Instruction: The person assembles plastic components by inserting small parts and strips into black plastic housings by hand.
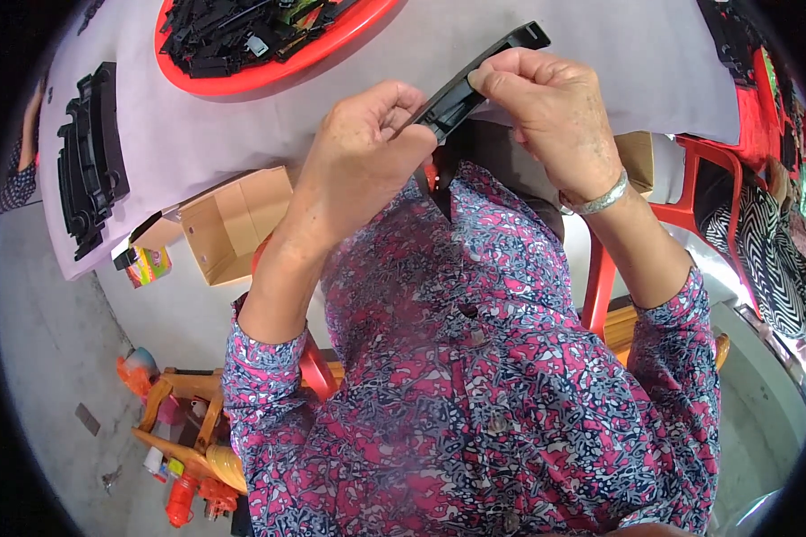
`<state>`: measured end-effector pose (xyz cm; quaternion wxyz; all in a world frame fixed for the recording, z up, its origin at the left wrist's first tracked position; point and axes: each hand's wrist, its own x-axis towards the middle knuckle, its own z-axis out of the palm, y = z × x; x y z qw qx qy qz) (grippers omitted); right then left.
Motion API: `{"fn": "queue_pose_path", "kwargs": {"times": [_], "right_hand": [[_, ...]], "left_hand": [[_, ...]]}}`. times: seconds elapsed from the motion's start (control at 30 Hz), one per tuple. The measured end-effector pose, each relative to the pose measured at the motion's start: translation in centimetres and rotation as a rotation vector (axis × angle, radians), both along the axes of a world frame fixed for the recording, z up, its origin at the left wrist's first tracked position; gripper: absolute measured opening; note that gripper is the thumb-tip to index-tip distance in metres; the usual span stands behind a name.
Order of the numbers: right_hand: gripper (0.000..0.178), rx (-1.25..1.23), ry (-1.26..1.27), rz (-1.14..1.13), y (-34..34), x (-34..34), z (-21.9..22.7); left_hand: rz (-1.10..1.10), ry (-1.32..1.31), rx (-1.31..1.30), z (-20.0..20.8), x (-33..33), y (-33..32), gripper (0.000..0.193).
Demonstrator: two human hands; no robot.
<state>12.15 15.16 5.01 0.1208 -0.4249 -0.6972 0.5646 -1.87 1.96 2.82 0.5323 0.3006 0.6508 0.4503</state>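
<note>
A long, narrow black plastic part (452,106) is held aslant above the table's near edge, its far end pointing up to the right. My left hand (367,143) grips its lower end between thumb and fingers. With thumb and forefinger pinched, my right hand (551,107) holds the part nearer its upper end; whether a smaller piece sits under those fingertips is hidden. Beyond my left hand stands a red basin (233,87) heaped with small black plastic pieces (242,36).
Several similar long black parts (90,161) lie stacked at the table's left edge. The table wears a pale cloth (188,134). Below it are an open cardboard box (237,224) and a wooden stool (192,394). A red chair (698,170) stands to the right.
</note>
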Motion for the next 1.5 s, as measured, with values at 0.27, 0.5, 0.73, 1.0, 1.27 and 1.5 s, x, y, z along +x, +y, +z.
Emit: {"fn": "queue_pose_path", "kwargs": {"times": [0.27, 0.5, 0.73, 1.0, 1.27, 1.5], "right_hand": [[0.018, 0.140, 0.122, -0.137, -0.6, -0.5, -1.9], [0.017, 0.255, 0.083, -0.162, -1.3, -0.9, -2.5], [0.017, 0.346, 0.059, -0.226, -2.4, -1.4, -2.3], [0.017, 0.430, 0.081, -0.255, -2.7, -1.8, -2.5], [0.016, 0.423, 0.032, -0.236, -2.9, -1.9, -2.1], [0.016, 0.485, 0.038, -0.200, -3.2, -1.9, -2.3]], "left_hand": [[0.012, -0.104, -0.030, -0.3, -0.3, 0.0, 0.028], [0.074, -0.091, -0.071, 0.2, 0.2, 0.0, 0.027], [0.091, -0.061, -0.051, 0.1, 0.5, -0.1, 0.025], [0.150, -0.101, -0.057, 0.8, 0.9, 0.0, 0.025], [0.195, -0.164, -0.041, 0.5, 0.9, 0.0, 0.029], [0.181, 0.000, -0.051, 0.1, 1.4, 0.0, 0.025]]}}
